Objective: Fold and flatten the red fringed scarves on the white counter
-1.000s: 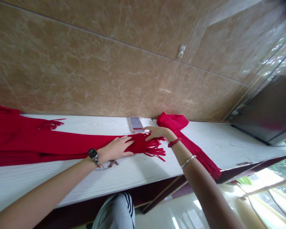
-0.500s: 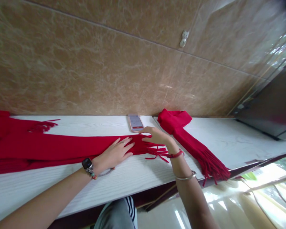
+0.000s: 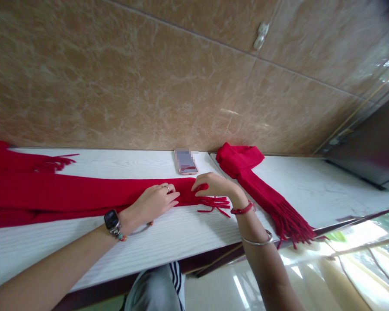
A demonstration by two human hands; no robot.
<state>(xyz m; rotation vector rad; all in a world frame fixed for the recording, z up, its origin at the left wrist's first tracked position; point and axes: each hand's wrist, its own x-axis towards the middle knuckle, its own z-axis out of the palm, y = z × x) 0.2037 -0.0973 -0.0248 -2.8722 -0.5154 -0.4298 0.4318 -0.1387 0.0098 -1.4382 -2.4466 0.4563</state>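
Observation:
A long red scarf (image 3: 94, 192) lies folded lengthwise across the white table, its fringe at the right end. My left hand (image 3: 154, 201), wearing a ring and a watch, bends its fingers into the cloth near that end, with the thumb close to the fingertips. At the fringed end, my right hand (image 3: 215, 185) has its fingers and thumb curved round a bit of the fabric, which shows red between them. A second red scarf (image 3: 262, 185) rests to the right, looped at the back, its fringe at the table's front edge.
A phone (image 3: 186, 162) lies behind the scarf, near the marbled wall (image 3: 132, 86). More red fabric with fringe (image 3: 55, 162) is at the far left. The white table (image 3: 181, 235) has a seam at right. A dark box-like object (image 3: 366, 142) stands at the far right.
My left hand's fingers have gone from spread flat to bent on the scarf. My right hand has lowered from above the fringed end and closed on the cloth. The view has shifted slightly.

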